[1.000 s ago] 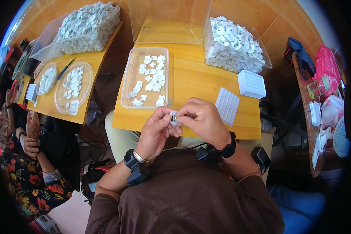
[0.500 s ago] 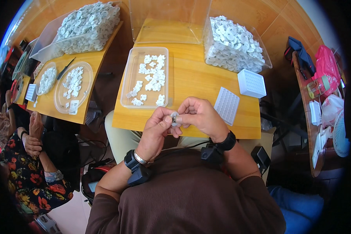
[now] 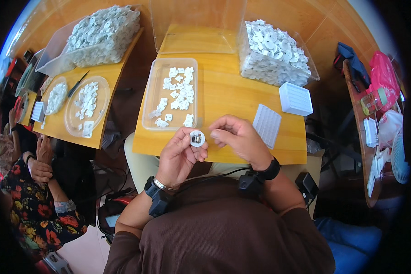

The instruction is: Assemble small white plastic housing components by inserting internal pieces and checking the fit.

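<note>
My left hand (image 3: 177, 150) pinches a small round white plastic disc (image 3: 197, 138) between thumb and fingers, over the table's near edge. Dark and metallic parts show in the disc's middle. Just to the right is my right hand (image 3: 242, 139), apart from the disc, its fingers bent and loosely parted with nothing visible in them. Beyond my left hand lies a shallow clear tray (image 3: 157, 93) with small white plastic pieces (image 3: 183, 97). A white grid tray (image 3: 266, 125) lies beside my right hand.
A clear bin of white discs (image 3: 276, 55) stands at the table's back right, near a stack of white grid trays (image 3: 296, 99). An upright clear container (image 3: 198, 25) is at the back. At left, another person's hands (image 3: 42, 160) rest near a second table (image 3: 107, 102) with bins and dishes.
My right hand has come away from the disc and moved slightly right. The disc stays in my left hand, now with its face and inner parts turned into view.
</note>
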Motion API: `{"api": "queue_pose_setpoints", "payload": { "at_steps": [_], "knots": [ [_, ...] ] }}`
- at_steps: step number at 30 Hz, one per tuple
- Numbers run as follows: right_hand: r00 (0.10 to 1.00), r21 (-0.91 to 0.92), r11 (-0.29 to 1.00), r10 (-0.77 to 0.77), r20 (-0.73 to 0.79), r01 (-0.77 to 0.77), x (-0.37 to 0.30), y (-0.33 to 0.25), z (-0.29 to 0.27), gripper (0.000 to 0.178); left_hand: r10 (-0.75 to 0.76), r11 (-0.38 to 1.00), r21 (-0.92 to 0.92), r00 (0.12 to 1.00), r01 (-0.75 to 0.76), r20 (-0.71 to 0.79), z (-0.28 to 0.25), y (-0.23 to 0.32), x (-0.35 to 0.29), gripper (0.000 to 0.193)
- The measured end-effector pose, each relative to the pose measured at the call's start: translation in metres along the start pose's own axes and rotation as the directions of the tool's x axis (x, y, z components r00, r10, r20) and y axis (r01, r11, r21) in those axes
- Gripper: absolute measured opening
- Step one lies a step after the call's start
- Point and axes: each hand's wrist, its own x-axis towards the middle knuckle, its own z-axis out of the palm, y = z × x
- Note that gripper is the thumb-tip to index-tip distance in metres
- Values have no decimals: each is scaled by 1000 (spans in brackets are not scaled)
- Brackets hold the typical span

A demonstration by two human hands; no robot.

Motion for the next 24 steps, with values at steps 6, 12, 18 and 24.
{"api": "queue_pose_setpoints", "payload": {
  "at_steps": [6,12,18,24],
  "knots": [
    [960,-353,933,-163,-229,74,-25,-14,-31,13,51,997,-56,996,-55,-73,0,14,-6,23],
    [727,-615,782,-479,-492,100,-69,-58,-123,13,311,940,-93,937,-328,-158,-43,71,-24,22],
    [521,-690,721,-566,-640,-64,-109,-79,-171,11,462,872,-136,882,-470,-92,-77,113,-65,30],
    [778,-649,761,-403,-482,-7,-76,-26,-145,13,473,864,-70,852,-498,-226,-62,101,-92,28]
  ]
}}
